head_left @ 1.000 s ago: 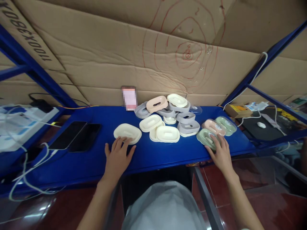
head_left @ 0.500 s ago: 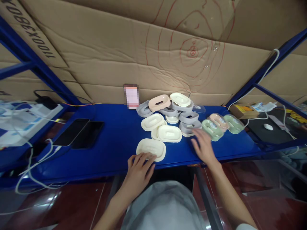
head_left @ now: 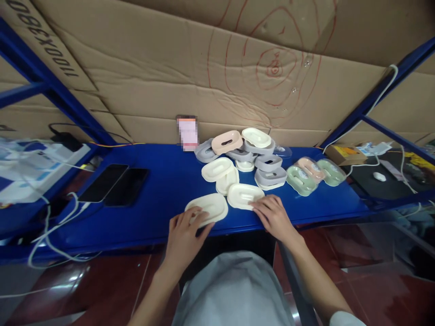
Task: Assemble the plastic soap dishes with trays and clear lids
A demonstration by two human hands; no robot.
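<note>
At the table's front edge, my left hand (head_left: 185,233) grips the near side of a cream oval soap dish tray (head_left: 214,204), fingers over its hollow and thumb at the rim. My right hand (head_left: 277,217) pinches the right end of a second cream soap dish tray (head_left: 239,194), which lies just right of the first. Behind these, another cream tray (head_left: 217,169) overlaps a further cream piece (head_left: 227,182). Grey oval soap dishes (head_left: 270,176) are piled farther back, with a pink soap dish (head_left: 227,141) and a cream tray (head_left: 256,137) on top.
Clear-covered green (head_left: 301,181) and pink (head_left: 310,169) soap dishes stand at the right on the blue table (head_left: 163,194). A pixelated phone-like panel (head_left: 188,132) leans on the cardboard wall (head_left: 152,81). Two dark phones (head_left: 103,183) and white cables (head_left: 47,240) lie at left.
My right hand has moved left from beside the grey dishes and taken hold of a cream tray, which has shifted toward me. My left hand and its tray have moved slightly left.
</note>
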